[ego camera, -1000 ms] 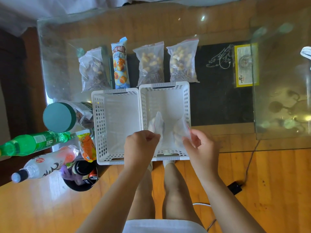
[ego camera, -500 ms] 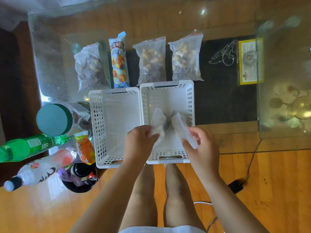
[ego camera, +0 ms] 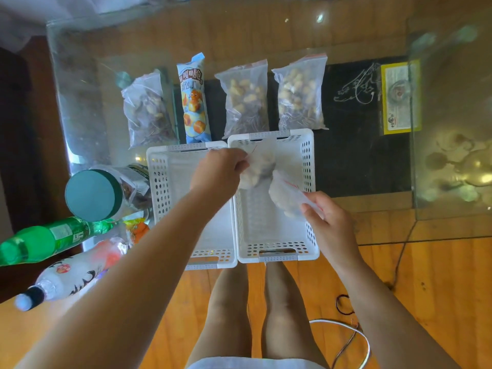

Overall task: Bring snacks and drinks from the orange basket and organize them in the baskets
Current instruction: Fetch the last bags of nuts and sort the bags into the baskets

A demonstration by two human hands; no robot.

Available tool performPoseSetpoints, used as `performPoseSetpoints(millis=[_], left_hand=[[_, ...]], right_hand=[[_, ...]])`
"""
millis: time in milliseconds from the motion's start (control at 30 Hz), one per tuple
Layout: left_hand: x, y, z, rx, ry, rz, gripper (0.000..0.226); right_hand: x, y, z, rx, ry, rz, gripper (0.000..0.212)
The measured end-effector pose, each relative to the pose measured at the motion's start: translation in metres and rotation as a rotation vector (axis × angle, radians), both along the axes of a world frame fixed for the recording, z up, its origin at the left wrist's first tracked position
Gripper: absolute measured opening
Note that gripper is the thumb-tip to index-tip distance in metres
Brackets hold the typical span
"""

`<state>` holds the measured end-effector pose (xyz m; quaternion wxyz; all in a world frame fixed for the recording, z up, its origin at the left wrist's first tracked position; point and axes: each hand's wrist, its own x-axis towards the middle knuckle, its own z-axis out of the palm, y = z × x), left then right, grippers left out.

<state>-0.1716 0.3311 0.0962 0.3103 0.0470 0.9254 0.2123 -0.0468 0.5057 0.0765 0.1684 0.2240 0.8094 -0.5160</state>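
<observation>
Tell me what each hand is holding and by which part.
The left hand pinches one small clear snack bag by its upper left edge. The right hand pinches a second small bag by its lower right corner. Both are over the right white basket.

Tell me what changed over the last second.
The left hand carried its small clear bag forward, toward the far end of the right white basket. The right hand holds the other bag lower, near the middle. Both grips unchanged; the snack bags behind and the bottles stayed put.

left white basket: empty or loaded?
Empty as far as visible: the left white basket shows bare floor; the left hand and forearm hide part.
</observation>
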Motion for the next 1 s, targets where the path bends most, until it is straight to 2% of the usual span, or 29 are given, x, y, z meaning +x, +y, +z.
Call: performPoseSetpoints(millis=[300,367,433,500,633,767,867,967,1000], left_hand=[[-0.061,0.021,-0.014,-0.092,-0.101,-0.517,0.023],[-0.065,0.021,-0.017,-0.103,-0.101,-0.561,0.024],[-0.069,0.020,-0.020,-0.103,-0.084,-0.521,0.025],[-0.068,0.016,-0.024,-0.104,-0.071,-0.419,0.033],[-0.061,0.003,-0.028,-0.033,-0.054,-0.253,0.060],[-0.059,-0.009,-0.035,-0.022,-0.030,-0.117,0.045],[-0.059,-0.011,-0.038,0.010,-0.021,-0.060,0.035],[-0.060,-0.012,-0.041,0.040,-0.019,-0.039,0.029],[-0.060,-0.013,-0.041,0.048,-0.015,-0.031,0.028]], right_hand=[[-0.030,0.000,-0.004,0.103,-0.023,0.461,0.017],[-0.042,-0.005,-0.005,0.079,-0.036,0.539,0.017],[-0.054,-0.012,-0.011,0.053,-0.026,0.563,0.017],[-0.065,-0.021,-0.018,0.017,0.003,0.443,0.020],[-0.069,-0.030,-0.030,-0.062,0.036,0.036,0.019],[-0.050,-0.032,-0.037,-0.210,-0.086,-0.274,0.036],[-0.041,-0.033,-0.044,-0.189,-0.203,-0.267,0.028],[-0.048,-0.038,-0.046,-0.224,-0.242,-0.280,0.004],[-0.051,-0.040,-0.046,-0.213,-0.231,-0.289,0.007]])
